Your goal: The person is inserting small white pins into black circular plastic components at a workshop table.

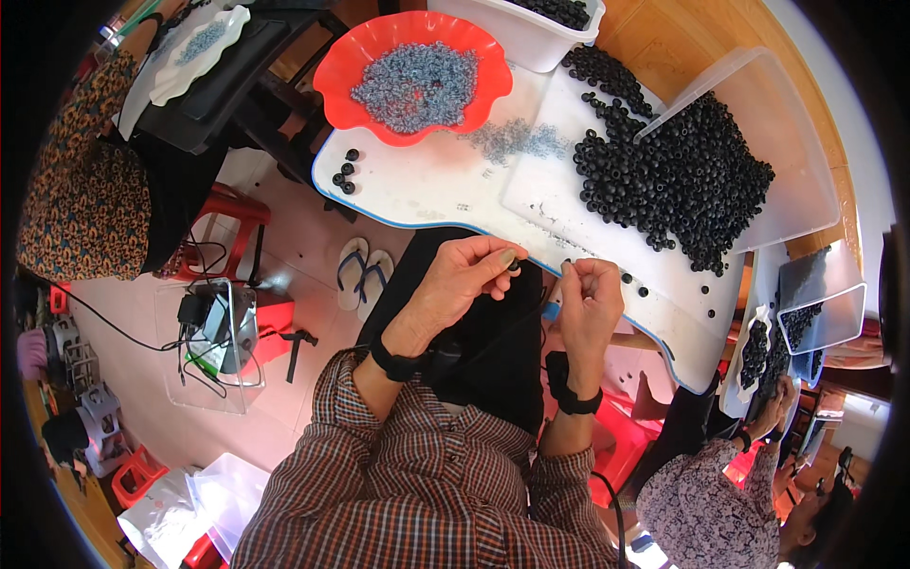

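Observation:
Just off the table's near edge, my left hand (464,278) pinches a small round black part (514,266) between thumb and forefinger. Close by on the right, the fingers of my right hand (591,296) are pressed together; whatever they hold is too small to make out. Beyond both hands, a large heap of black ring-shaped parts (682,175) spills from a tipped clear bin (791,156). Small clear rings (417,87) fill a red scalloped bowl (334,78), and more clear rings (517,140) lie scattered beside it.
The white table (408,194) has a wavy blue edge, with a few loose black parts (348,171) at its left. A white tub (517,40) stands at the back. Sandals (363,275) and a red stool (227,213) are on the floor. Another person (706,507) works at right.

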### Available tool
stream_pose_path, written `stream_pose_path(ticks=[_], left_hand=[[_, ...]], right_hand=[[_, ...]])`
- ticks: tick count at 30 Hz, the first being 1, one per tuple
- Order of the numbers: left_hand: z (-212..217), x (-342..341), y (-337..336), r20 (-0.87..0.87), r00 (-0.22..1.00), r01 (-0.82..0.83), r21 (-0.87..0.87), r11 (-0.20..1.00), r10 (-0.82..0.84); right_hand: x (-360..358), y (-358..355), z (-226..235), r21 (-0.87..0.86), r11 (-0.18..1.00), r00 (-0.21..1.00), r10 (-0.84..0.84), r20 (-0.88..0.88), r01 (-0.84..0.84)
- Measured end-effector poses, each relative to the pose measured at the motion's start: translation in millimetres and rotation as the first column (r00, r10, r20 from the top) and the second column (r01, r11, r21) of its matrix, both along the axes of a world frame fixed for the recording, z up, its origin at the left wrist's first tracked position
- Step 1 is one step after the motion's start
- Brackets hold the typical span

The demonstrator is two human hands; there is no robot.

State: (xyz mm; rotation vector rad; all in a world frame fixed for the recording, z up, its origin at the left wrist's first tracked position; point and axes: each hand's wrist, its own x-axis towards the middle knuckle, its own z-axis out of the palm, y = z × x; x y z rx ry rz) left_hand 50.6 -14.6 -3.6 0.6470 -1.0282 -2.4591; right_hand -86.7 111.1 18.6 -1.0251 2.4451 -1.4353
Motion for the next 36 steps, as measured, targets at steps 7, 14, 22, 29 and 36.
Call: stream_pose_path(ticks=[7, 14, 22, 29, 36], left_hand=[[-4.0, 5.1, -4.1, -0.008, 1.000, -0.020, 0.012, 1.000, 0.020], [-0.4, 16.4, -12.4, -0.018, 0.997, -0.069, 0.007, 0.998, 0.069], [1.0, 34.2, -26.5, -0.150, 0.952, -0.255, 0.086, 0.963, 0.266], [2.1, 42.9, -31.2, -0.181, 0.926, -0.306, 0.149, 0.940, 0.330], [5.1, 42.5, -31.7, -0.201, 0.929, -0.276, 0.181, 0.944, 0.311]], right_hand=[[1.1, -6.8, 0.8, 0.034, 0.999, 0.973, 0.022, -0.231, -0.014], [14.1, -23.6, 7.1, 0.027, 1.000, 0.939, 0.005, -0.345, 0.004], [44.7, -80.6, 1.3, -0.070, 0.973, 0.916, 0.181, -0.359, -0.219], [54.0, -102.7, -6.8, 0.078, 0.969, 0.900, 0.247, -0.359, -0.235], [54.7, -102.5, -4.1, 0.117, 0.967, 0.894, 0.252, -0.371, -0.225]])
